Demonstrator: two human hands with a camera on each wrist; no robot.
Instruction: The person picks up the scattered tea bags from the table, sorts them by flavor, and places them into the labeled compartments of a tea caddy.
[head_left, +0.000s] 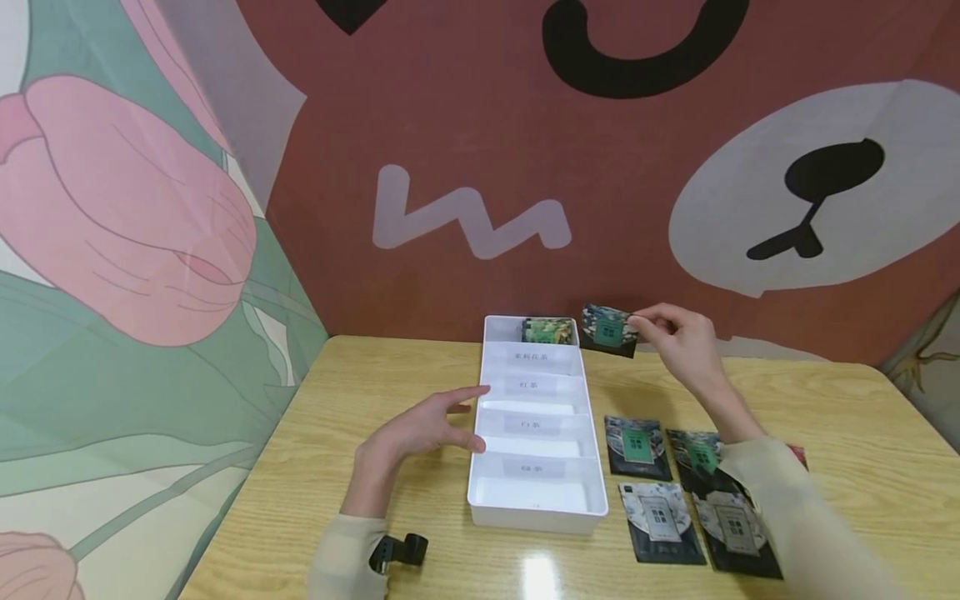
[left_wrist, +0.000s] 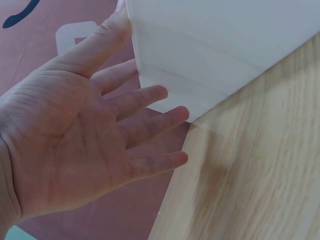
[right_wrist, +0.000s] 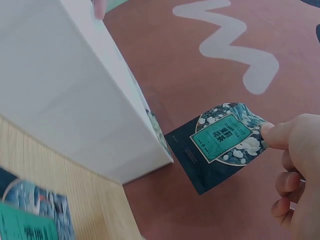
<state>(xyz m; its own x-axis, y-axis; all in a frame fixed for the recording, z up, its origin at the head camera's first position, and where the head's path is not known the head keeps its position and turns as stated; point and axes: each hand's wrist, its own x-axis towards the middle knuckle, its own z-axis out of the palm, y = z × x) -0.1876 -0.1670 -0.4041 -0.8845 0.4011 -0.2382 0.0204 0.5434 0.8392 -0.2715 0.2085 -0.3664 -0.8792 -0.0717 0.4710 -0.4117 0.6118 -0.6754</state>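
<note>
Between thumb and fingers, my right hand pinches a dark jasmine tea sachet with a green label by one edge. The sachet hangs in the air just right of the far end of a white divided box. Inside the box's farthest compartment lies another tea sachet, yellow-green. My left hand touches the box's left side with thumb and forefinger; in the left wrist view its other fingers are spread beside the wall. Labels with Chinese characters mark the compartments.
Right of the box lie several sachets: a green-labelled one, a white-labelled one, another green-labelled one and a grey-labelled one. A red one is mostly hidden by the right sleeve. A patterned wall stands behind the table.
</note>
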